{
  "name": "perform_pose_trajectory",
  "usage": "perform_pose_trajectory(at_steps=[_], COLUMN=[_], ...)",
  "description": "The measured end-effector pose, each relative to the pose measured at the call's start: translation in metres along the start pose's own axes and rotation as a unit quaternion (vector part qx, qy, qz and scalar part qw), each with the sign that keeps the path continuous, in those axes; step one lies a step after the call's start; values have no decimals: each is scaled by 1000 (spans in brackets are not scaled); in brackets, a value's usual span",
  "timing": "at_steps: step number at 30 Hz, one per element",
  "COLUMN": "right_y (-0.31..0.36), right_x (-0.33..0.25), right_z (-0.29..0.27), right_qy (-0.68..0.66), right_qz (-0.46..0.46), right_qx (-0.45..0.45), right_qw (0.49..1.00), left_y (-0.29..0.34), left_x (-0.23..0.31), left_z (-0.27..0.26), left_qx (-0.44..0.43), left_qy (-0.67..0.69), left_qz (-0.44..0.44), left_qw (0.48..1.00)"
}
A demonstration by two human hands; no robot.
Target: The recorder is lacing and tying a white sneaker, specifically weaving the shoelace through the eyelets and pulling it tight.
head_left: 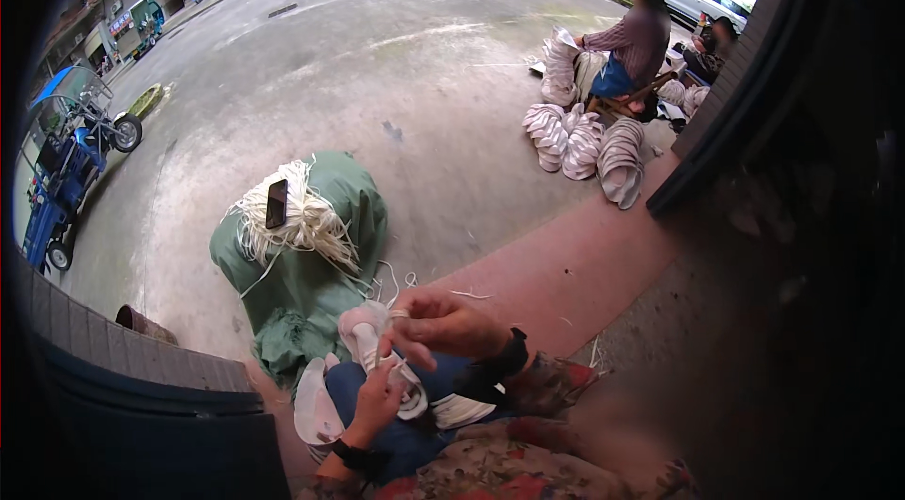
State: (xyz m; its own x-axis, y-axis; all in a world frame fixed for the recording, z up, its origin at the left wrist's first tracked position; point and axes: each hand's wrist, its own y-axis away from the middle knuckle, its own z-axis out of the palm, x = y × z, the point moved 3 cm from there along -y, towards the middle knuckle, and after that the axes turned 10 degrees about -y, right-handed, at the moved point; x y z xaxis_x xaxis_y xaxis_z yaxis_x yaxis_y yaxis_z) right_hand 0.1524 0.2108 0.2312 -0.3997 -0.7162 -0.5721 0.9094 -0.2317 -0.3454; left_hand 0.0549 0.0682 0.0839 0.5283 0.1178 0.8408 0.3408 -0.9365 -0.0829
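A pale pink and white shoe [360, 328] lies across my lap, its laced part between my hands. My right hand [448, 323] is raised over the shoe from the right, its fingertips pinched on a pale shoelace. Lower down, my left hand [375, 402] rests at the shoe's side with its fingers drawn together; what lies in them is too small to make out. More pale shoe parts [315, 402] lean beside my left forearm. In front of my knees, a green sack [344, 194] carries a heap of cream shoelaces [316, 223] with a black phone [276, 204] on top.
To the right, a person [636, 43] sits beside several stacks of pale shoe parts [583, 144], with another person [714, 48] behind. A dark door frame [702, 137] edges the right. At left are a blue three-wheeler [71, 175] and a brown pot [143, 323].
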Motion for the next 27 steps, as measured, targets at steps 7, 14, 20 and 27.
perform_pose_trajectory(at_steps=[7, 14, 20, 27], right_y=[0, 91, 100, 92], right_x=[-9, -6, 86, 154], right_z=[-72, -194, -167, -138], right_qy=[200, -153, 395, 579], right_qz=[-55, -154, 143, 224], right_qx=[207, 477, 407, 136], right_qw=[956, 851, 811, 772], left_y=[-17, 1, 33, 38], left_x=[10, -74, -108, -77], left_z=[-31, -184, -124, -17], left_qx=[-54, 261, 107, -85], left_qy=[226, 420, 105, 126], left_qz=[-201, -220, -373, -360], left_qw=[952, 841, 916, 921])
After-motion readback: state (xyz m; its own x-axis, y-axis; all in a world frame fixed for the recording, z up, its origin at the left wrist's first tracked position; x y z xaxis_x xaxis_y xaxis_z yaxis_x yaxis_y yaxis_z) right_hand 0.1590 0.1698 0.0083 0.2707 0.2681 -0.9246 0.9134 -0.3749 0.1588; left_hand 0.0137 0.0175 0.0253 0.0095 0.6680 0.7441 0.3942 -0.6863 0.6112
